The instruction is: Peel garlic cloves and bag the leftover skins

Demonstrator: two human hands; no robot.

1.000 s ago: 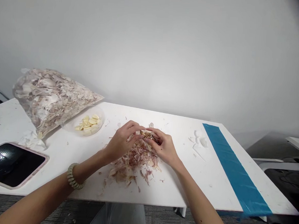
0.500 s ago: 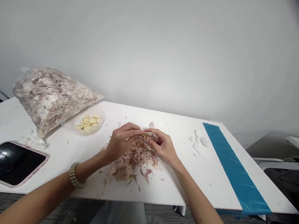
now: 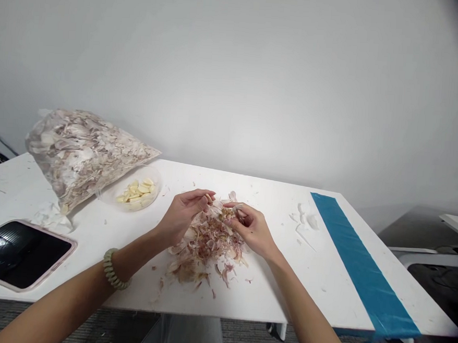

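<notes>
Garlic (image 3: 229,213): apparently part of a bulb, partly hidden by fingers, above a heap of loose skins (image 3: 208,246).
Left hand (image 3: 179,216): thumb and fingertips pinched together on a small piece (image 3: 209,198).
Right hand (image 3: 255,231): clamped on the garlic.
Bowl (image 3: 112,193): pale peeled cloves (image 3: 136,190) inside, just beside the bag (image 3: 87,154).

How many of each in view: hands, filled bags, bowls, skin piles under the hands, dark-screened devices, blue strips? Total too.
Hands: 2 (left hand, right hand)
Filled bag: 1
Bowl: 1
Skin pile: 1
Dark-screened device: 1
Blue strip: 1
Total: 7
</notes>
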